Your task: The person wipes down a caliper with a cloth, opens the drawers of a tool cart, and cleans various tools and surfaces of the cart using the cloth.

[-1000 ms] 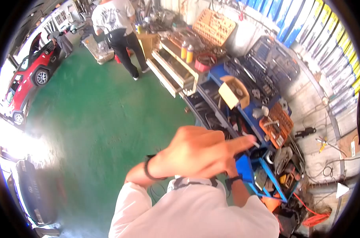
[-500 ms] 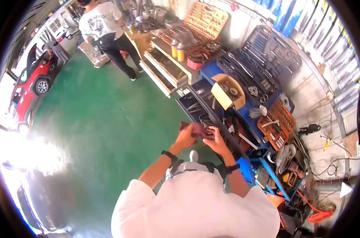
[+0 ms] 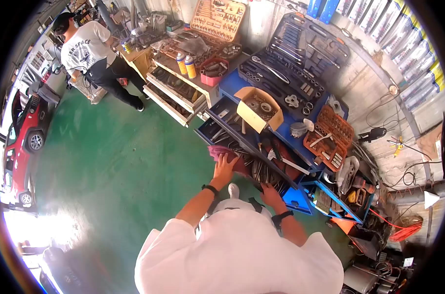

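Observation:
A dark red and pink cloth [image 3: 216,151] lies at the near edge of an open drawer, bunched around the fingers of my left hand [image 3: 223,170]. My left fingers are bent over the cloth and hold it against the drawer edge. My right hand [image 3: 271,195] is at the near right part of the same drawer, beside a row of slim metal tools [image 3: 263,172]. Its fingertips are partly hidden at the drawer's edge, so I cannot make out whether they grip anything. More metal tools [image 3: 226,134] lie in the drawer's left part.
On the blue tool cabinet stand a cardboard box [image 3: 255,115] of metal parts, a black socket set [image 3: 286,73] and an orange tool case [image 3: 330,139]. A wooden bench with open drawers [image 3: 176,93] adjoins it. A person [image 3: 92,54] stands at the far left, near a red car [image 3: 24,147].
The cloth, earlier between both hands above the drawer, is now with my left hand at the drawer edge. My right hand has moved off it, down toward the drawer. The view has shifted.

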{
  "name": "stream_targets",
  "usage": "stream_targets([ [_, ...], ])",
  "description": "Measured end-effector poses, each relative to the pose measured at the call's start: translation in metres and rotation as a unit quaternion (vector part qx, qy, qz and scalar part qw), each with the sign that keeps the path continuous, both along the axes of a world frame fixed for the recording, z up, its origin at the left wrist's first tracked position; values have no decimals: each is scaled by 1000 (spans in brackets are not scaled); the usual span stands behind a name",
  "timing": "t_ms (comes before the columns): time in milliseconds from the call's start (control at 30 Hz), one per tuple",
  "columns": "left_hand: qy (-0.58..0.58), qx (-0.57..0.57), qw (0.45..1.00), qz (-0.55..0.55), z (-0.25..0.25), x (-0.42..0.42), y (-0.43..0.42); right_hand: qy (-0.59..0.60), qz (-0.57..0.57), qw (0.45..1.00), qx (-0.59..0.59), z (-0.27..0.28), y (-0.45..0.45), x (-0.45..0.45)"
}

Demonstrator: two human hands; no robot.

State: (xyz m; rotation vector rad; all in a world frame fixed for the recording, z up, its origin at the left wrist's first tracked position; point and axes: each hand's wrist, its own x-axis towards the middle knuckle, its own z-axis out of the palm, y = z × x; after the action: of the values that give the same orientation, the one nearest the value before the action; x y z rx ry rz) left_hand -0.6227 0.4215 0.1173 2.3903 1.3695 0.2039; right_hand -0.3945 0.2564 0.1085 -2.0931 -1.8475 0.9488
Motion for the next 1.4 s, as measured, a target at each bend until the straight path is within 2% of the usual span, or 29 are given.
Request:
stream_targets([
  [100,-28,2,999,-16,-3,-19,16,-33,13,999,31,-6,-3,3],
  [133,-36,4,999,8,3,-21,23,-28,7,998,52,-3,-4,5],
  [200,-50,20,997,50,-15,-34,50,-1,9,999,51,4,-1,13],
  [267,-64,1,984,164,-18,-37,73,26,11,998,57,3,0,22],
  [367,-96,41,977,189,-35,-36,95,58,19,996,61,-3,5,31],
  [400,-62,-10,980,190,-27,-31,92,88,11,996,24,0,6,32],
  [433,-59,-10,980,191,-24,-27,87,116,4,993,-13,-1,6,35],
  [533,4,-85,988,130,-12,-12,53,98,54,993,37,-4,2,39],
  [567,4,-83,988,132,-4,-5,37,93,70,992,53,-4,4,42],
  [633,-26,-37,997,63,-2,-1,8,99,70,990,77,-8,1,45],
  [667,-20,-39,997,62,-3,0,0,104,65,988,98,-13,-3,43],
  [733,-32,31,997,66,-8,3,-12,103,55,990,82,-4,-8,40],
  [767,-33,31,997,65,-9,1,-7,96,47,992,72,2,-7,41],
  [833,-38,-49,997,49,-5,-13,12,84,51,992,83,1,-12,38],
  [1000,-74,-15,990,119,-21,-30,73,31,60,994,90,-4,-20,36],
  [1067,-129,69,970,196,-25,-35,96,15,63,995,82,-8,-21,34],
  [1133,-120,37,970,208,-27,-34,105,-48,73,989,123,-18,-25,31],
  [1200,-108,4,969,221,-32,-35,94,-57,76,989,113,-22,-26,30],
  [1300,-81,38,978,186,-38,-19,65,-72,84,987,117,-27,-21,31],
  [1333,-81,-16,979,188,-37,-15,57,-73,92,986,116,-27,-22,30],
  [1400,-94,-13,978,185,-42,-4,35,-65,98,987,107,-23,-23,30],
])
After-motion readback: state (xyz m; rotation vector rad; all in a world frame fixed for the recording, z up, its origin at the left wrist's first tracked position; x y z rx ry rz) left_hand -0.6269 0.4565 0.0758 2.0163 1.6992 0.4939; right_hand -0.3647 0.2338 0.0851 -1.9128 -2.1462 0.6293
